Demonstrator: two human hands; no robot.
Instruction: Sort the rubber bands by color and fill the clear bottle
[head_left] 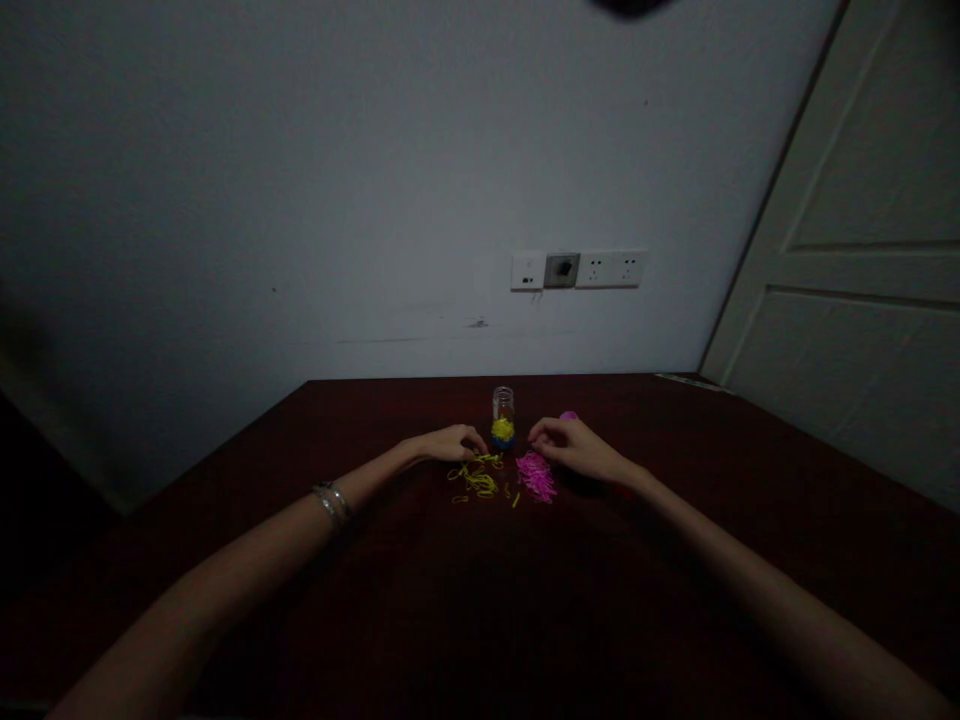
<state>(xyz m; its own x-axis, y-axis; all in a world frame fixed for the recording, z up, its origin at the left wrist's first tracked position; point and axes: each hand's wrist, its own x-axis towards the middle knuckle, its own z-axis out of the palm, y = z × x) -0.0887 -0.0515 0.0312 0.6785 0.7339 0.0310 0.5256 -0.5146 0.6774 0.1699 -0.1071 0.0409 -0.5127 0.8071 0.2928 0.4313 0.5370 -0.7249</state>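
Observation:
A small clear glass jar (503,408) stands upright on the table, with yellow bands above a blue layer inside. In front of it to the left lies a loose heap of yellow rubber bands (480,482). My left hand (453,443) reaches down at the heap's far edge, fingers bent and closed on a yellow rubber band. A pile of pink rubber bands (535,477) lies to the right. Just above that pile, near the jar, my right hand (574,445) has its fingers curled in a pinch; whatever they hold is too small to make out.
A round pink object (568,415), partly hidden, sits behind my right hand. The dark reddish table (480,610) meets a pale wall with a row of sockets (577,270). At the right is a panelled door (862,300). The scene is dim.

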